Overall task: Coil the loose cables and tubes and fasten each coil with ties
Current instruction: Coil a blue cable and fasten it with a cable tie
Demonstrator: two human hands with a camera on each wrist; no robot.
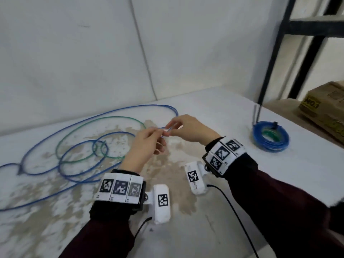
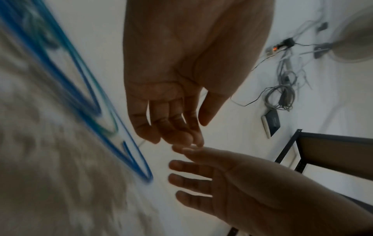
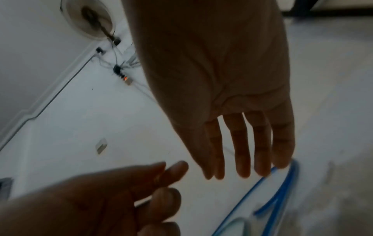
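A long loose blue tube [image 1: 121, 132] and a green tube [image 1: 111, 117] lie in wide loops on the white table [image 1: 204, 108], left of my hands. Both hands are raised over the table's middle with their fingertips together. My left hand [image 1: 158, 131] and right hand [image 1: 170, 129] each pinch an end of a thin pale strip [image 1: 167, 129], seemingly a tie. The left wrist view shows the left fingertips [image 2: 187, 138] touching the right hand's. The blurred blue tube [image 3: 242, 198] lies below my right hand [image 3: 232, 169].
A finished blue and green coil [image 1: 257, 135] lies at the table's right, near a black shelf frame [image 1: 273, 58] and a cardboard box [image 1: 323, 108]. Worn brown patches mark the tabletop. Black camera leads [image 1: 232, 209] hang from both wrists. Tangled wires [image 2: 282, 95] lie on the floor.
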